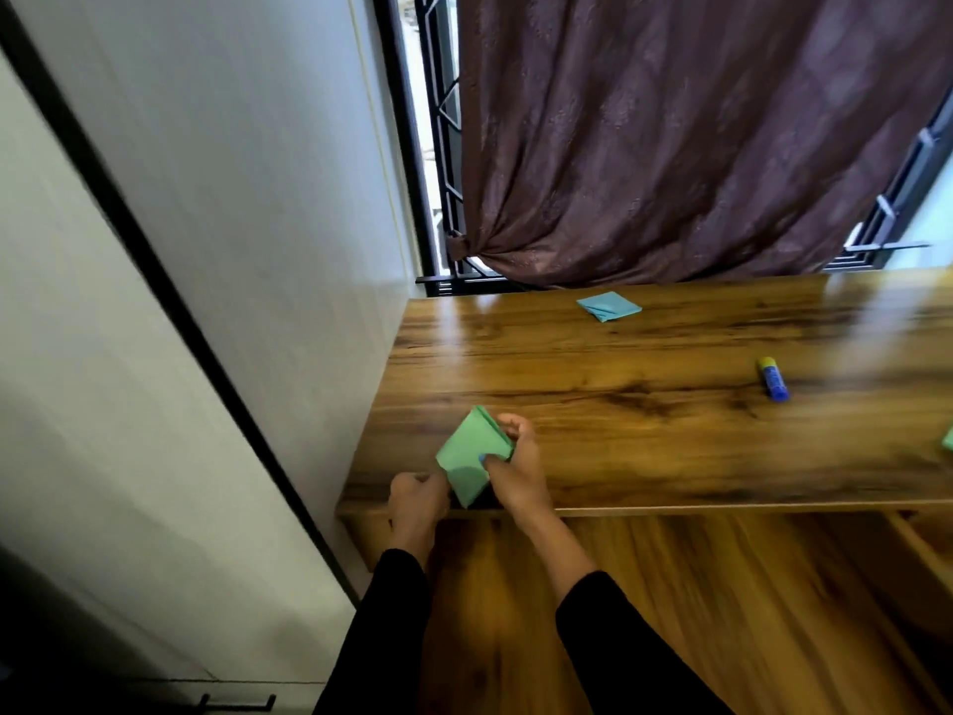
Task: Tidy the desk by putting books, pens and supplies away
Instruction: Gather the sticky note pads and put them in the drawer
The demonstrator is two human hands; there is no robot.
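Glossy wood-grain table (644,405), brown curtain (696,136) behind. Right hand (515,469) pinches the green square paper pad (466,454) at the near edge; left hand (417,495) is curled just beside it, grasp uncertain. Keep sheets squared, lift level. Light-blue paper pad (608,306) and blue glue stick (772,379) lie well beyond my right hand.

There is a single view, from a wide-angle camera worn on the person's head, looking forward and steeply down over the near left corner of the wooden desk (670,405). It sits close above the two forearms, which enter from the bottom edge, and it takes in the white wall (232,198) on the left and the brown curtain (696,136) beyond the desk's far edge. Straight lines bow toward the frame's edges.
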